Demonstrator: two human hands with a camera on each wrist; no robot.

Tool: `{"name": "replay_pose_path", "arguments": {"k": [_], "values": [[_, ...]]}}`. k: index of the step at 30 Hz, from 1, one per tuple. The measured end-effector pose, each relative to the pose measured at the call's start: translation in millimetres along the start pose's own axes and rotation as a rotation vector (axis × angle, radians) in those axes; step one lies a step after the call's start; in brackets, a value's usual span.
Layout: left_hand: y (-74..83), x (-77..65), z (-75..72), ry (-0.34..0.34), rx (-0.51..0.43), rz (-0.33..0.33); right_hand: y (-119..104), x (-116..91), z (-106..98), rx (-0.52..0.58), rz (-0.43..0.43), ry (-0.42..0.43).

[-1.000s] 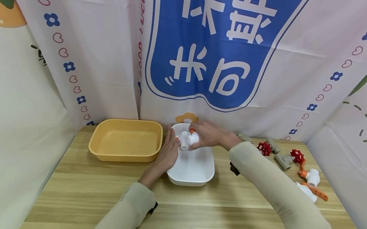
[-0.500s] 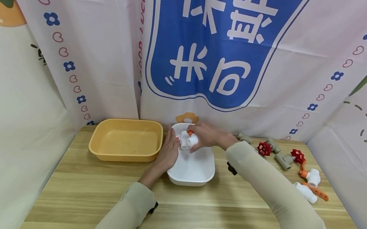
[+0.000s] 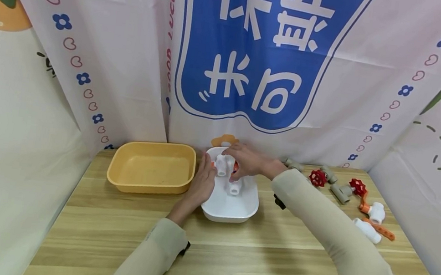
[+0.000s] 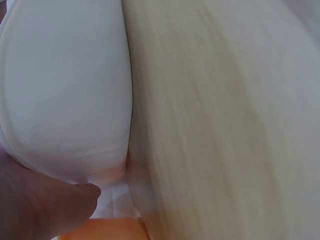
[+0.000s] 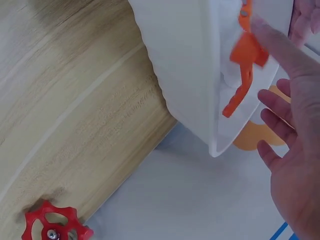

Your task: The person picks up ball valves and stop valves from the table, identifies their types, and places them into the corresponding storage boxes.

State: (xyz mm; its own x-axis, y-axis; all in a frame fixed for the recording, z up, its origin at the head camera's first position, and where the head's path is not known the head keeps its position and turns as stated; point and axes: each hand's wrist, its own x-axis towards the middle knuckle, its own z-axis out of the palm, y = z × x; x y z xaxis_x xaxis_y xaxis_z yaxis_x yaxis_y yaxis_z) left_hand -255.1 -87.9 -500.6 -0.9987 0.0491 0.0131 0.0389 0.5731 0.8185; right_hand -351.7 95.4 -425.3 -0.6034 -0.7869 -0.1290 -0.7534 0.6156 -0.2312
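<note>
A white plastic basin (image 3: 232, 210) holds two white ball valves with orange lever handles. One ball valve (image 3: 221, 165) lies at the far left of the basin; another ball valve (image 3: 235, 187) lies nearer, on its right. My left hand (image 3: 201, 184) holds the basin's left wall, a finger along the outside in the left wrist view. My right hand (image 3: 247, 160) hovers over the right-hand valve, fingers spread. In the right wrist view one fingertip is close to an orange handle (image 5: 245, 55); whether it touches cannot be told.
A yellow basin (image 3: 148, 189) stands to the left. At the right of the wooden table (image 3: 230, 262) lie grey valves with red handwheels (image 3: 318, 178) and two more white valves (image 3: 376, 213) with orange handles. A printed curtain (image 3: 131, 53) hangs behind.
The valve that my right hand gripped has come down into the basin, nearer me, and the fingers have loosened from it. My left hand has stayed put.
</note>
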Motion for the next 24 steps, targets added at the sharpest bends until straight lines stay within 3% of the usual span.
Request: {"name": "replay_pose_path", "arguments": {"k": [11,18,24], "values": [[1.9,-1.7,-0.2,-0.007,0.018,-0.020,7,-17,-6,-0.011,0.012,0.086],[4.0,-1.4,0.2,-0.019,0.017,-0.058,13,-29,-9,-0.031,0.050,0.091],[3.8,-0.9,0.4,-0.007,0.021,-0.050,16,-40,-10,-0.047,0.082,0.089]]}}
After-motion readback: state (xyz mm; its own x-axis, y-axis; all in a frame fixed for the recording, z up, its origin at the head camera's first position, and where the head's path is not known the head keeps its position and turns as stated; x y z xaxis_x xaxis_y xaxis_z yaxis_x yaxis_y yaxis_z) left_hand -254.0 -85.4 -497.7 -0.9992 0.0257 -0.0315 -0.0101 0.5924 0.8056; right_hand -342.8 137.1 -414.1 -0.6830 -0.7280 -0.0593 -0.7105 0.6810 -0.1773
